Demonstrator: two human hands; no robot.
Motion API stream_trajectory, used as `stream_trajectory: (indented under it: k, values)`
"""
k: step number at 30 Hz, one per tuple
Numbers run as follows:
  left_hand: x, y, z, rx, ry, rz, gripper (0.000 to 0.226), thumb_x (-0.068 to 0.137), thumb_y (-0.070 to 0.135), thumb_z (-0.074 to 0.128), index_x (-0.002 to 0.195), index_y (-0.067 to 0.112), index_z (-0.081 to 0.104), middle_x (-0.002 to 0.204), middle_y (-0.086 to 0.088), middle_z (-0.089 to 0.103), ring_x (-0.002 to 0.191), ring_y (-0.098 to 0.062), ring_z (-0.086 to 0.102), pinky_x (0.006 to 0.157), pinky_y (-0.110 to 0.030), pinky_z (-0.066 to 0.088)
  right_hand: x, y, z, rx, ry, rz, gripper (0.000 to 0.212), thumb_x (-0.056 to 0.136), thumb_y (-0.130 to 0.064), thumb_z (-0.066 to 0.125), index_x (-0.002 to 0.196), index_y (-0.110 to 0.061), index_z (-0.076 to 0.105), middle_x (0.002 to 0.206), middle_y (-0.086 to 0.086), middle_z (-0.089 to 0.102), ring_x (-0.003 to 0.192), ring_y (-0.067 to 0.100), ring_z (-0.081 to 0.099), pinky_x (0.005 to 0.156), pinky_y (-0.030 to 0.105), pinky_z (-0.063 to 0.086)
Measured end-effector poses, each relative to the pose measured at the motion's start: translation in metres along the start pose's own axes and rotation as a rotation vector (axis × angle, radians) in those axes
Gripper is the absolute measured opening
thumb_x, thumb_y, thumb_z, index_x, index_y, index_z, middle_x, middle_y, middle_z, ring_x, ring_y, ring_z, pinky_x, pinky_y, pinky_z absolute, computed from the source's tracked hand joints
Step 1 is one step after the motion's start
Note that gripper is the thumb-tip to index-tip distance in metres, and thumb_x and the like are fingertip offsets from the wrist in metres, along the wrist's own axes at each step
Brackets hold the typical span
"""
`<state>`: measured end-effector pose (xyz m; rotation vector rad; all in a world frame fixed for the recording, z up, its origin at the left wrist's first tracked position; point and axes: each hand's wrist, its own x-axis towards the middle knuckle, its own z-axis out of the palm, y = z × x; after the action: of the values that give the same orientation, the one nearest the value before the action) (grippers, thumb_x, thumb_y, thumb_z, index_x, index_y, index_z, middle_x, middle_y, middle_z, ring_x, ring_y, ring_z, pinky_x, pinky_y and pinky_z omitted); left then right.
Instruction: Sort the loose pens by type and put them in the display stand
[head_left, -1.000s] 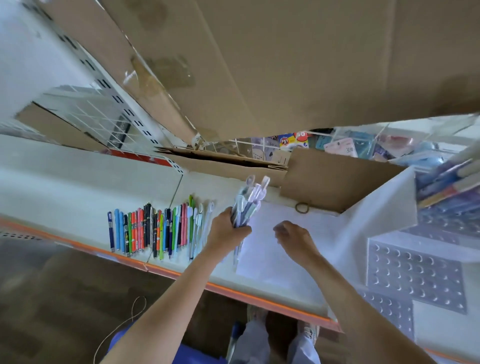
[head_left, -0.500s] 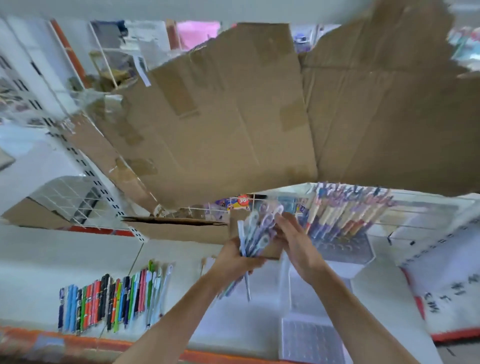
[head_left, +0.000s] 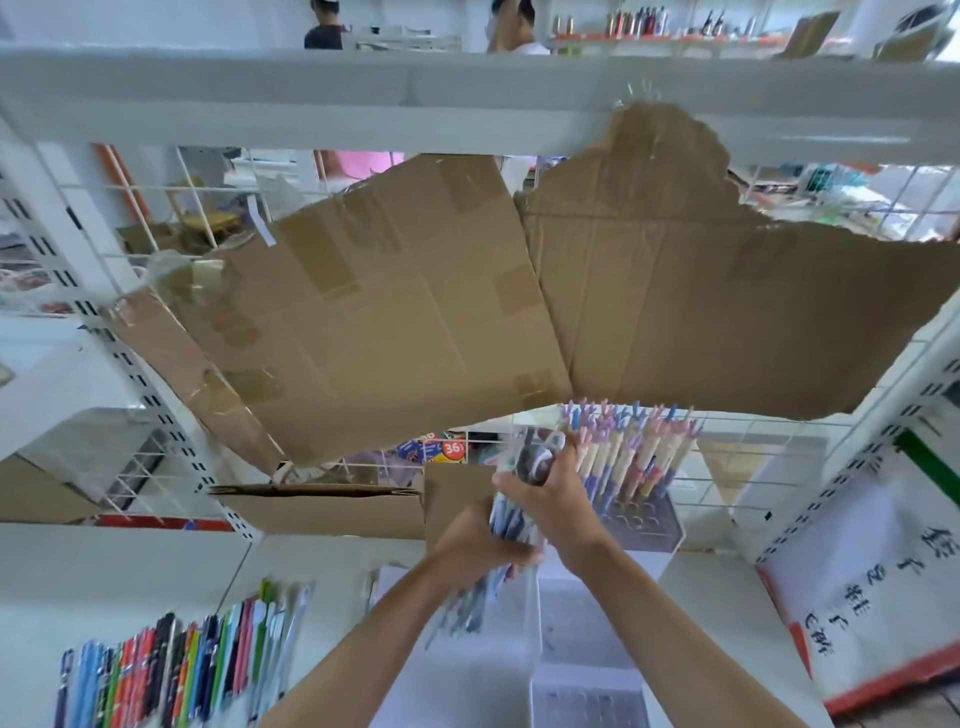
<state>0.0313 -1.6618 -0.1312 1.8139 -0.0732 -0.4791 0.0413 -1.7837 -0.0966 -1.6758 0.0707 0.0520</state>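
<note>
My left hand (head_left: 470, 543) grips a bundle of pale blue and white pens (head_left: 514, 512) low on the barrels. My right hand (head_left: 550, 491) holds the same bundle higher up, near the caps. Just behind and right of my hands stands the clear display stand (head_left: 647, 525), its back rows filled with upright pastel pens (head_left: 631, 447). A row of loose coloured pens (head_left: 176, 670) lies flat on the white shelf (head_left: 119, 571) at the lower left. The bundle's lower ends are blurred.
Big sheets of torn cardboard (head_left: 415, 322) hang against the wire grid behind the shelf. A low cardboard box (head_left: 322, 512) sits behind the loose pens. A white sign with black characters (head_left: 852, 597) leans at the right. Two people stand beyond the upper shelf.
My view has tilted upward. Both hands have risen with the bundle toward the stand, and my right hand has closed on the bundle's upper part.
</note>
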Motion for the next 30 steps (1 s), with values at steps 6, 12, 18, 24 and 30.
stream_trajectory:
  k: [6, 12, 18, 24, 30]
  values:
    - [-0.014, -0.005, -0.014, -0.215, -0.125, -0.116, 0.012, 0.076, 0.003, 0.074, 0.078, 0.008, 0.063, 0.063, -0.011, 0.06, 0.05, -0.018, 0.056, 0.053, -0.026, 0.049, -0.002, 0.002, 0.005, -0.037, -0.045, 0.076, 0.048, 0.068, -0.026, 0.072, 0.107, -0.011, 0.051, 0.096, 0.007, 0.066, 0.093, 0.023, 0.066, 0.088, 0.047, 0.053]
    - [-0.018, -0.019, -0.015, -0.304, -0.016, -0.028, 0.006, 0.082, 0.004, 0.068, 0.083, 0.004, 0.062, 0.061, -0.011, 0.056, 0.051, -0.019, 0.053, 0.054, -0.027, 0.046, -0.004, 0.005, 0.001, -0.014, -0.212, 0.112, 0.021, 0.083, -0.025, 0.07, 0.099, -0.023, 0.057, 0.102, 0.002, 0.067, 0.095, 0.016, 0.065, 0.089, 0.036, 0.054]
    - [-0.021, -0.022, -0.01, -0.403, -0.033, 0.009, 0.004, 0.082, 0.006, 0.067, 0.082, 0.008, 0.064, 0.061, -0.01, 0.057, 0.053, -0.019, 0.053, 0.056, -0.028, 0.046, -0.013, 0.016, -0.019, -0.022, -0.271, 0.192, 0.013, 0.088, -0.014, 0.064, 0.099, -0.008, 0.063, 0.098, 0.02, 0.066, 0.081, 0.019, 0.066, 0.069, 0.025, 0.055]
    - [-0.015, -0.02, 0.007, -0.461, -0.067, -0.012, 0.011, 0.082, 0.013, 0.069, 0.089, 0.005, 0.066, 0.063, -0.008, 0.059, 0.055, -0.018, 0.056, 0.048, -0.025, 0.047, -0.023, 0.022, -0.036, 0.125, -0.157, 0.201, 0.006, 0.087, 0.006, 0.058, 0.086, 0.0, 0.06, 0.068, 0.007, 0.061, 0.058, 0.01, 0.061, 0.061, 0.018, 0.051]
    - [-0.01, -0.021, 0.016, -0.377, -0.04, 0.048, 0.011, 0.08, 0.009, 0.071, 0.07, 0.007, 0.066, 0.061, -0.005, 0.06, 0.061, -0.018, 0.056, 0.062, -0.026, 0.047, -0.033, 0.025, -0.048, 0.146, -0.066, 0.217, 0.014, 0.09, -0.004, 0.059, 0.076, -0.002, 0.061, 0.064, 0.006, 0.057, 0.056, 0.011, 0.053, 0.06, 0.02, 0.049]
